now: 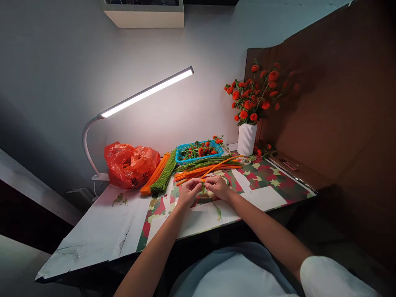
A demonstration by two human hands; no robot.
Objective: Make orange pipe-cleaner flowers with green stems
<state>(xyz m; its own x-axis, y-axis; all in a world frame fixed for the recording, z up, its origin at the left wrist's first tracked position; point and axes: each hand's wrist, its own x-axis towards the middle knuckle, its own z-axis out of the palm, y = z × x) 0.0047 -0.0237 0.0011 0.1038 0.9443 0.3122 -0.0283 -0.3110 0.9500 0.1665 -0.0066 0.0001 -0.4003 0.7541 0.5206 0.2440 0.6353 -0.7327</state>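
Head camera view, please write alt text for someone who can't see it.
A person's left hand and right hand pinch a small orange and green piece above a camouflage-patterned table covering. Behind are bundles of thin orange and green stems, a blue plastic basket of orange flowers, an orange plastic bag at left, and a white ribbed vase of flowers at right.

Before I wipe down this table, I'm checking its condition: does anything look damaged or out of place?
Yes. The white table surface looks creased and scuffed toward its front edge, unlike the smoother area behind. Small greenish scraps lie apart from the green stem bundle, as if stray.
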